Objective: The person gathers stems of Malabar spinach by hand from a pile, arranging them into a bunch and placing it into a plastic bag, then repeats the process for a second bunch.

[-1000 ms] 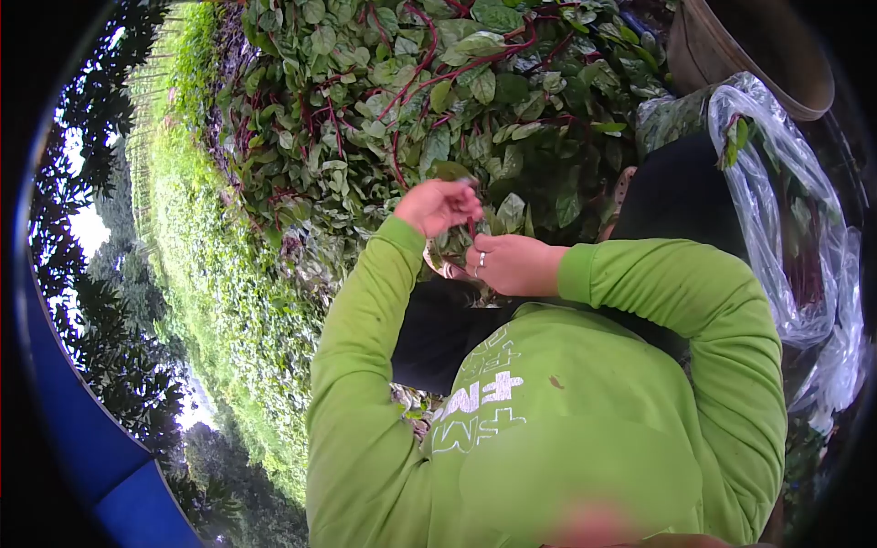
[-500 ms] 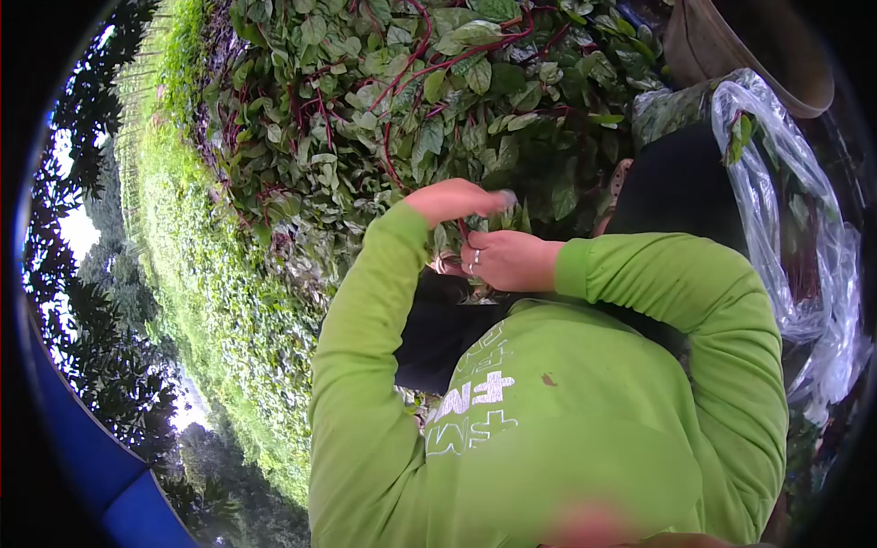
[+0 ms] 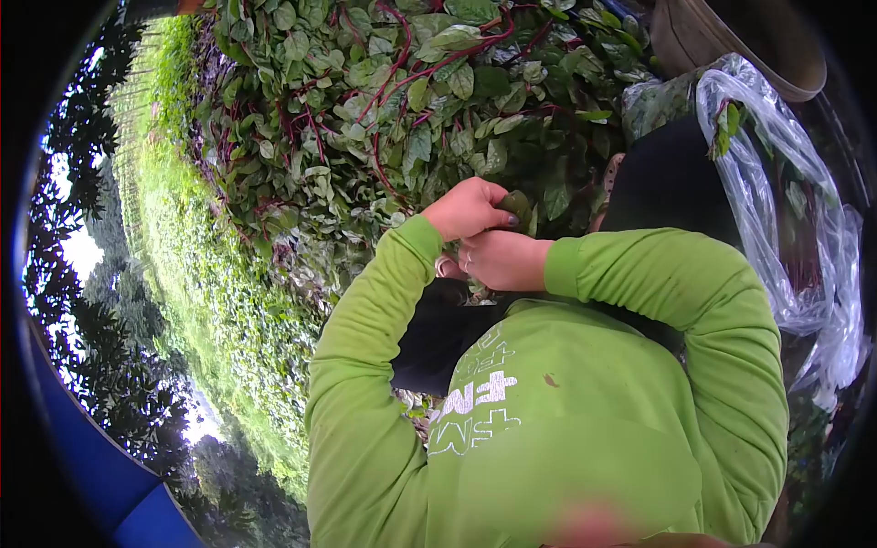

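A broad heap of red-stemmed leafy greens (image 3: 438, 100), which look like Malabar spinach, lies just beyond my hands. My left hand (image 3: 463, 210) bends over my right, its thumb and forefinger closed at a dark green leaf (image 3: 519, 205). Tucked close below it, my right hand (image 3: 504, 261) is curled, with rings on a finger. A red stem showed in that hand a moment earlier; now the left hand hides most of its grip. The two hands touch or nearly touch.
A clear plastic bag (image 3: 776, 164) with greens in it stands on the right. Behind it is a brown, open-mouthed container (image 3: 708, 41). My dark-clothed knee (image 3: 671, 183) lies beside the heap. Bright green plants (image 3: 219, 301) spread out to the left, near a blue panel (image 3: 87, 447).
My left hand has come down from above the right hand and closed against it, its fingertips now at a leaf. My right hand has stayed almost in place. The view has shifted slightly.
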Action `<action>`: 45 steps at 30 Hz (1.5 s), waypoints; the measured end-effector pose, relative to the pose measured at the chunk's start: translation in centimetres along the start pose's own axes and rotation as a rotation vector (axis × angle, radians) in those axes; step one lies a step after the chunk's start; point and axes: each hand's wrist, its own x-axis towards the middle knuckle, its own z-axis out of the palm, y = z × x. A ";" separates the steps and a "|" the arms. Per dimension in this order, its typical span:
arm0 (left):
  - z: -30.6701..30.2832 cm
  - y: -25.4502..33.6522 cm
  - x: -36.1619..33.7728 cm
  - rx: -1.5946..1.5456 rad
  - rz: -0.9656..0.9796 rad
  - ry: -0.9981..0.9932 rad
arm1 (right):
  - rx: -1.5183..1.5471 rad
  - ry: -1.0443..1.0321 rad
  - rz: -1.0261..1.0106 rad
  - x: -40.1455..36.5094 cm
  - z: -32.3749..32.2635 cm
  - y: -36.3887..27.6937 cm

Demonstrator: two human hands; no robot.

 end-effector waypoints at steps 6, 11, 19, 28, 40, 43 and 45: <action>-1.7 0.2 -1.4 -0.716 0.193 0.473 | 0.230 -0.058 0.037 0.1 0.3 -0.3; -10.1 -10.2 -9.0 -0.749 0.673 1.460 | 0.178 -0.181 0.048 0.0 0.5 1.3; -8.3 -8.1 -7.0 -0.811 0.599 1.052 | 0.239 -0.102 0.304 0.3 -5.6 8.5; -9.8 6.6 10.0 0.993 0.882 1.122 | 0.028 -0.090 0.703 -3.6 -3.1 13.5; -8.7 5.1 5.5 0.558 0.832 0.997 | 0.031 0.218 0.702 -3.5 -4.1 16.0; -7.1 2.7 1.3 0.219 0.791 0.806 | 0.116 0.122 0.604 -3.1 -4.3 16.1; -9.0 0.4 1.0 0.112 0.772 0.759 | 0.145 0.106 0.521 -2.3 -4.5 15.5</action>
